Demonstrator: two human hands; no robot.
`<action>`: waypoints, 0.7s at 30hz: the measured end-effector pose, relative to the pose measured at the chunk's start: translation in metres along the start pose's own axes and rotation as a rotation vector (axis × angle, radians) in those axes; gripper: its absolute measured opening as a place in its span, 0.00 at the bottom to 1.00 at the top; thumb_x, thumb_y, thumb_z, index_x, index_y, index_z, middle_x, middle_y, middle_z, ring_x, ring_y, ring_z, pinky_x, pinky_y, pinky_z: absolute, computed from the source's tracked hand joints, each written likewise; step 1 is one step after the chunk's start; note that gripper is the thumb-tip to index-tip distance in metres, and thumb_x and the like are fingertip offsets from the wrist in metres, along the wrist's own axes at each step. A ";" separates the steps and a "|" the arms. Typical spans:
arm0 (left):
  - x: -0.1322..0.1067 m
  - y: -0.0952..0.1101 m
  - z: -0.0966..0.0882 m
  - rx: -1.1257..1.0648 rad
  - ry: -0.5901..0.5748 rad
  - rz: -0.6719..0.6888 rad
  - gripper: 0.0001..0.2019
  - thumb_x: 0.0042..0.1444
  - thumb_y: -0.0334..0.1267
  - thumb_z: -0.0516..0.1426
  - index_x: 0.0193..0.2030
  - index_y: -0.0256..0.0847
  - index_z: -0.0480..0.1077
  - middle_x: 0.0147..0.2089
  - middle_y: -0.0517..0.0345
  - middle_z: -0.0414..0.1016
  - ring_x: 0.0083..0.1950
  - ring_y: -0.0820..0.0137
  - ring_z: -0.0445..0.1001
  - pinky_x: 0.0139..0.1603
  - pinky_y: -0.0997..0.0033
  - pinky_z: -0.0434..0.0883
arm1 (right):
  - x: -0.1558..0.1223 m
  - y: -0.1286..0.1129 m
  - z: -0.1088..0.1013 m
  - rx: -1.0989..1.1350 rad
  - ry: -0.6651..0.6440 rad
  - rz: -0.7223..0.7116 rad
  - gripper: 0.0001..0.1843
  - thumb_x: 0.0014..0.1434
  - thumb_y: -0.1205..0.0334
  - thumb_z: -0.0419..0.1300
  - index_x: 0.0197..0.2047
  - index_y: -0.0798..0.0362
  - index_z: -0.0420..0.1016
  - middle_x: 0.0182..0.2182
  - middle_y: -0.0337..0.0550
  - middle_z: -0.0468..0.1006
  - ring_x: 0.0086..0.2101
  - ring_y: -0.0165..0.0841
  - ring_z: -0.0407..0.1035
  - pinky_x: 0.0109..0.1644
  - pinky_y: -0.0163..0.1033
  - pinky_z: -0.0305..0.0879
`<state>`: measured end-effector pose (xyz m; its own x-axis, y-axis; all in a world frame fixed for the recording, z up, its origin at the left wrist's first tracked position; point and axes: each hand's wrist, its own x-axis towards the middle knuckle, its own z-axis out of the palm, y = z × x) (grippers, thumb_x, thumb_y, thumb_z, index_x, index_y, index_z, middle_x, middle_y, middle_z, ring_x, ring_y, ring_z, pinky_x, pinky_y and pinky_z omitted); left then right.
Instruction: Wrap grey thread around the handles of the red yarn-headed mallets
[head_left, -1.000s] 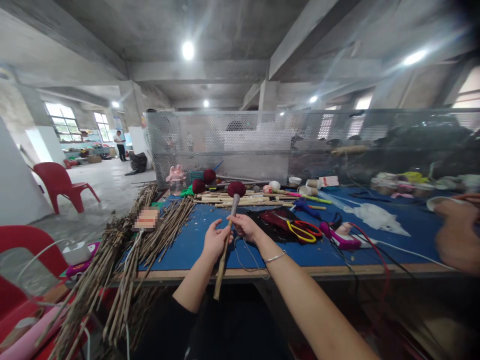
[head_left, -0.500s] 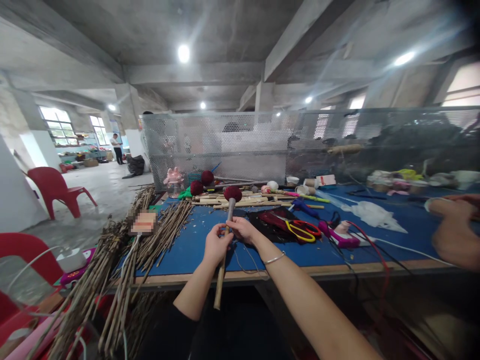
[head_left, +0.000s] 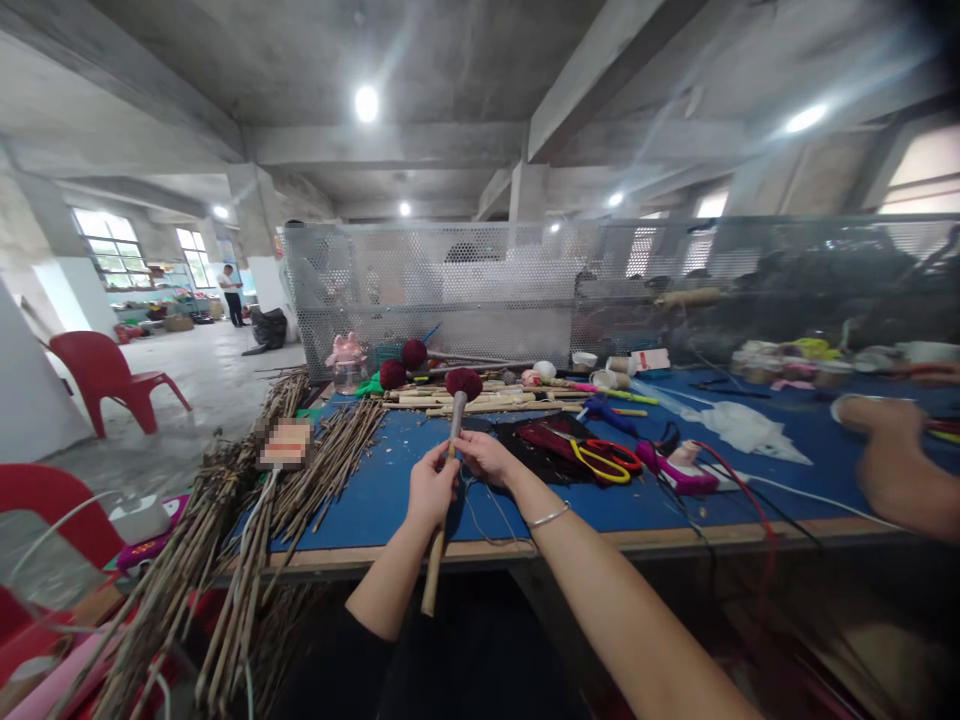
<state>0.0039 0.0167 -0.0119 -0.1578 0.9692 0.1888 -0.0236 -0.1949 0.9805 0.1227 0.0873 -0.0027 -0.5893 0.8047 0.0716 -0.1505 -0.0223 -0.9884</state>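
Observation:
Both hands hold a mallet-like stick (head_left: pixel 430 575) above the table's front edge. Its round, dark red head (head_left: pixel 463 382) points away from me, with grey wrapping (head_left: pixel 457 414) below it. My left hand (head_left: pixel 433 485) is closed round the wooden shaft. At the lower end of the wrapping, my right hand (head_left: pixel 484 457) pinches the stick, a metal bangle on its wrist. Thin grey thread (head_left: pixel 480 525) hangs below the fingers and loops over the blue table top (head_left: pixel 352 520); where it starts is hidden by the fingers.
Bundled twigs (head_left: pixel 322 470) lie to the left. Yellow- and red-handled scissors (head_left: pixel 604 462) rest on dark cloth at right, near a purple power strip (head_left: pixel 686 477). Behind are two more dark red balls (head_left: pixel 414 352). Another person's hand (head_left: pixel 892 460) works at far right.
My hands and the stick have shifted slightly, the stick's lower end moving a little left. The other person's hand at far right has moved left, holding a pale round-ended thing.

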 end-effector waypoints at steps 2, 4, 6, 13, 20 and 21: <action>0.001 -0.001 0.001 -0.043 -0.007 -0.029 0.22 0.48 0.34 0.56 0.52 0.34 0.64 0.23 0.64 0.68 0.15 0.80 0.62 0.14 0.81 0.60 | 0.000 0.000 0.001 -0.022 0.023 -0.001 0.19 0.46 0.48 0.62 0.31 0.55 0.64 0.09 0.24 0.53 0.10 0.19 0.40 0.14 0.30 0.30; 0.001 -0.002 0.002 -0.063 -0.003 -0.064 0.21 0.47 0.36 0.57 0.50 0.35 0.63 0.28 0.60 0.71 0.18 0.79 0.66 0.15 0.80 0.62 | 0.000 0.000 0.001 -0.044 0.058 -0.004 0.19 0.45 0.49 0.63 0.30 0.56 0.65 0.09 0.25 0.54 0.10 0.19 0.41 0.14 0.31 0.30; 0.001 -0.004 0.002 -0.034 0.029 -0.065 0.19 0.46 0.38 0.59 0.45 0.35 0.63 0.27 0.60 0.71 0.18 0.78 0.66 0.15 0.81 0.63 | 0.001 0.000 0.001 -0.051 0.096 -0.013 0.19 0.43 0.50 0.64 0.28 0.56 0.64 0.09 0.25 0.54 0.10 0.19 0.41 0.13 0.31 0.31; -0.001 0.006 0.000 -0.101 0.069 -0.106 0.17 0.37 0.42 0.64 0.30 0.33 0.67 0.20 0.62 0.68 0.16 0.80 0.63 0.17 0.80 0.63 | -0.002 -0.005 0.001 -0.002 0.096 -0.006 0.19 0.43 0.51 0.64 0.29 0.55 0.64 0.09 0.24 0.51 0.10 0.19 0.40 0.14 0.30 0.30; 0.000 0.010 0.001 -0.221 -0.079 -0.256 0.17 0.44 0.47 0.60 0.31 0.33 0.67 0.21 0.59 0.69 0.17 0.78 0.65 0.17 0.78 0.64 | -0.005 -0.007 0.001 0.052 0.051 0.012 0.19 0.43 0.50 0.64 0.29 0.55 0.64 0.09 0.23 0.50 0.11 0.19 0.38 0.14 0.30 0.30; -0.001 0.008 0.002 -0.194 -0.063 -0.228 0.17 0.45 0.47 0.60 0.32 0.33 0.67 0.21 0.60 0.68 0.17 0.78 0.65 0.17 0.79 0.64 | -0.004 -0.006 0.001 0.036 0.064 0.007 0.19 0.43 0.50 0.64 0.28 0.55 0.63 0.09 0.24 0.50 0.11 0.19 0.38 0.14 0.30 0.30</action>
<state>0.0054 0.0146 -0.0041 -0.0650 0.9975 -0.0262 -0.2408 0.0098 0.9705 0.1249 0.0833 0.0032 -0.5387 0.8408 0.0543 -0.1757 -0.0490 -0.9832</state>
